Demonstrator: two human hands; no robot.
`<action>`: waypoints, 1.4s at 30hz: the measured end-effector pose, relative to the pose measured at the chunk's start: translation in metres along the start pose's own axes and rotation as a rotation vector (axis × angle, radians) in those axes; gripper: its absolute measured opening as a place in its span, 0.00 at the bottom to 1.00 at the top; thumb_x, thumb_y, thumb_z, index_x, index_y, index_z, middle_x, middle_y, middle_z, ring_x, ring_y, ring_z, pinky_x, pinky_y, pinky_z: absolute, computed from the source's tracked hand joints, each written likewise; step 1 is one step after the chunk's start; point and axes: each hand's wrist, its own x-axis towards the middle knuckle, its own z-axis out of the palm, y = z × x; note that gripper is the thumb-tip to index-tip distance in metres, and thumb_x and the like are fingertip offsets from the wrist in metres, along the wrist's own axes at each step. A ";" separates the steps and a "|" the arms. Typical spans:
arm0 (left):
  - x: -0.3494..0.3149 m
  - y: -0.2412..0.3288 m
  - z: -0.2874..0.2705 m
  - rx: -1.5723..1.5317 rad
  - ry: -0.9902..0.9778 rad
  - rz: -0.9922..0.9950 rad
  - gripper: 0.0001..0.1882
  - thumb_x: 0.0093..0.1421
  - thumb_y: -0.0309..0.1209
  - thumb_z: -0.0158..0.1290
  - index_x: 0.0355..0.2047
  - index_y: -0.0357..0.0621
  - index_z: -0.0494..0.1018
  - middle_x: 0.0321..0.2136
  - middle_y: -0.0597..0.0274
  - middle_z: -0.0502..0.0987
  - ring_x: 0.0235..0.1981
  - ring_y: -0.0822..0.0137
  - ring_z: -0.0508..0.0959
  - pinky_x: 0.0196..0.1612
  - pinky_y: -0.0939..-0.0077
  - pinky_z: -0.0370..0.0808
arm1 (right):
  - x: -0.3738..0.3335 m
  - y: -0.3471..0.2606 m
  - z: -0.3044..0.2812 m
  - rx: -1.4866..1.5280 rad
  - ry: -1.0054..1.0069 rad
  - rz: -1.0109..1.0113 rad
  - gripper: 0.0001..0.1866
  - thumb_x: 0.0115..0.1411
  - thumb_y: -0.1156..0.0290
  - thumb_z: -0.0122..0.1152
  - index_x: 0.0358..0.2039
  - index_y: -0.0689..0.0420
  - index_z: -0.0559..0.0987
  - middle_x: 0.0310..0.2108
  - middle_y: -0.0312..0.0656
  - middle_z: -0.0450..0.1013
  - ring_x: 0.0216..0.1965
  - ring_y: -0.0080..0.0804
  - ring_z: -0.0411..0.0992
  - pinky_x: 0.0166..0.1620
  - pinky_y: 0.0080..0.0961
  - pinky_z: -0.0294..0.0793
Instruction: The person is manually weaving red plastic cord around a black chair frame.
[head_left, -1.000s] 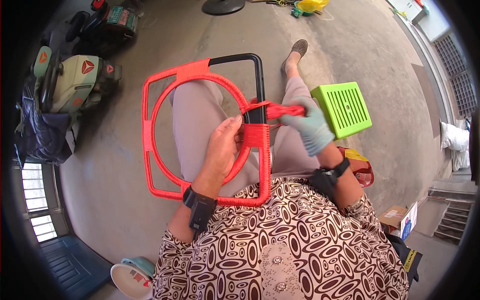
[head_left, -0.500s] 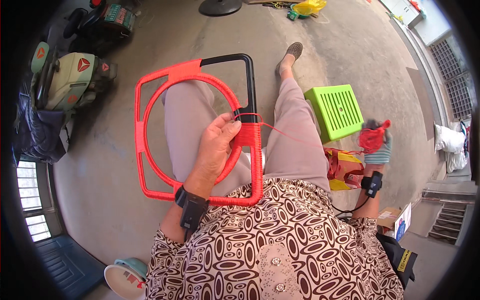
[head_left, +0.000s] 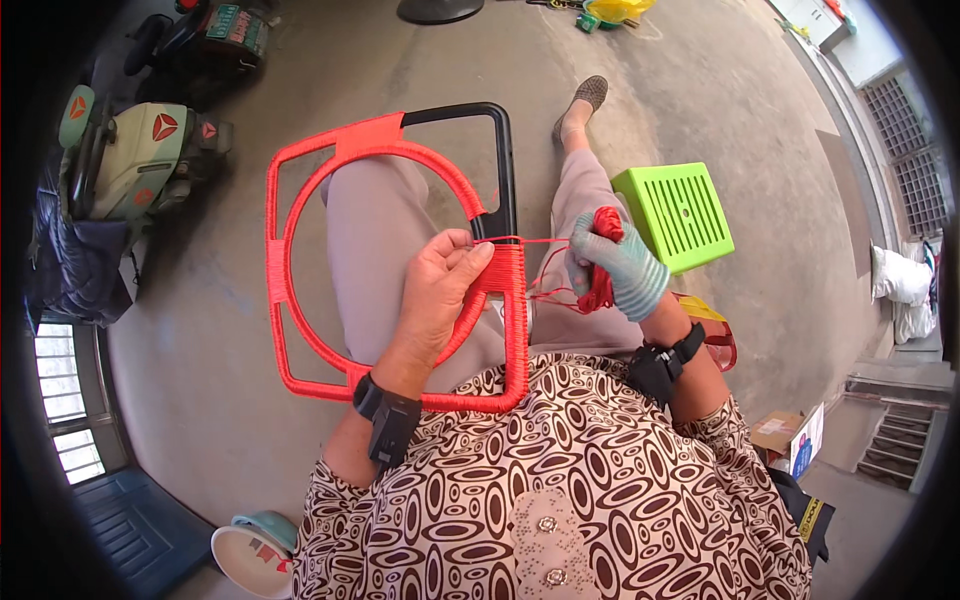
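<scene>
On my lap, my bare left hand (head_left: 440, 285) pinches the mostly red-wrapped frame (head_left: 395, 260), its black top corner (head_left: 480, 130) still bare, while my gloved right hand (head_left: 615, 270) grips the cord bundle (head_left: 603, 255).

A yard or open garage: bare concrete floor (head_left: 700, 80), parked scooter (head_left: 140, 160), steps (head_left: 880, 450).

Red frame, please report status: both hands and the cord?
Left hand grips red frame at wrapped bar. Gloved right hand holds red cord bundle. Cord taut between them, nothing blocking.
</scene>
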 end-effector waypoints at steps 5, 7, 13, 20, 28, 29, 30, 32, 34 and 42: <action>-0.002 0.002 0.006 0.077 0.021 -0.005 0.10 0.60 0.31 0.54 0.38 0.41 0.66 0.27 0.62 0.78 0.23 0.77 0.77 0.19 0.85 0.74 | -0.023 -0.024 0.049 -0.453 -0.033 -0.084 0.11 0.57 0.67 0.59 0.22 0.57 0.71 0.15 0.31 0.66 0.15 0.17 0.66 0.20 0.17 0.66; 0.000 0.000 0.005 0.073 0.003 0.020 0.10 0.60 0.32 0.53 0.37 0.41 0.67 0.26 0.63 0.78 0.22 0.77 0.77 0.20 0.84 0.75 | -0.023 -0.021 0.040 -0.339 0.026 -0.029 0.11 0.56 0.67 0.59 0.22 0.57 0.71 0.15 0.31 0.66 0.15 0.17 0.65 0.20 0.16 0.65; 0.006 -0.005 -0.006 -0.061 0.011 -0.031 0.07 0.62 0.33 0.50 0.32 0.43 0.69 0.24 0.66 0.76 0.20 0.77 0.75 0.23 0.80 0.76 | -0.024 -0.010 -0.011 -0.267 0.357 -0.003 0.13 0.56 0.68 0.57 0.39 0.62 0.75 0.26 0.36 0.71 0.24 0.18 0.68 0.29 0.16 0.70; 0.013 -0.013 -0.010 -0.049 0.046 0.048 0.06 0.64 0.31 0.47 0.35 0.43 0.70 0.30 0.67 0.76 0.30 0.77 0.75 0.31 0.81 0.73 | -0.017 0.006 0.028 -1.097 -0.402 0.048 0.23 0.51 0.65 0.64 0.45 0.62 0.71 0.27 0.48 0.74 0.29 0.31 0.73 0.37 0.29 0.72; 0.012 -0.018 -0.018 -0.044 -0.014 0.019 0.07 0.62 0.23 0.46 0.40 0.37 0.68 0.32 0.62 0.75 0.31 0.74 0.75 0.37 0.79 0.75 | 0.059 0.048 0.016 -0.567 0.165 -0.190 0.34 0.52 0.63 0.63 0.56 0.61 0.62 0.33 0.51 0.75 0.31 0.38 0.75 0.38 0.30 0.74; 0.012 -0.018 -0.018 -0.045 -0.012 0.019 0.07 0.62 0.23 0.46 0.40 0.37 0.68 0.32 0.62 0.75 0.31 0.74 0.75 0.37 0.79 0.75 | 0.063 0.049 0.013 -0.612 0.330 -0.259 0.33 0.53 0.64 0.62 0.56 0.61 0.61 0.36 0.52 0.74 0.33 0.38 0.75 0.38 0.30 0.74; 0.011 -0.016 -0.016 0.012 0.081 0.175 0.07 0.62 0.21 0.45 0.40 0.36 0.68 0.33 0.62 0.75 0.33 0.74 0.75 0.38 0.79 0.74 | 0.057 0.027 0.025 0.163 0.366 -0.050 0.34 0.54 0.65 0.62 0.59 0.58 0.60 0.42 0.55 0.71 0.39 0.39 0.74 0.42 0.31 0.74; 0.009 -0.011 -0.011 0.074 0.174 0.332 0.07 0.62 0.20 0.44 0.40 0.35 0.67 0.34 0.62 0.74 0.34 0.75 0.74 0.38 0.80 0.74 | 0.060 0.017 0.010 0.542 0.388 -0.170 0.28 0.54 0.68 0.60 0.55 0.56 0.65 0.45 0.51 0.71 0.47 0.42 0.71 0.49 0.35 0.71; 0.007 -0.003 -0.005 0.244 0.280 0.649 0.06 0.63 0.19 0.42 0.40 0.34 0.67 0.35 0.62 0.73 0.36 0.75 0.73 0.40 0.81 0.72 | 0.036 0.002 0.032 -0.098 0.360 -0.425 0.26 0.53 0.69 0.61 0.53 0.56 0.68 0.46 0.48 0.70 0.49 0.43 0.69 0.51 0.37 0.69; -0.005 0.002 0.007 0.275 0.274 0.696 0.06 0.61 0.22 0.46 0.39 0.35 0.67 0.34 0.64 0.70 0.34 0.77 0.69 0.39 0.83 0.69 | 0.045 -0.001 0.058 -1.128 0.111 -1.022 0.18 0.46 0.75 0.64 0.41 0.58 0.74 0.41 0.43 0.73 0.47 0.35 0.71 0.51 0.32 0.69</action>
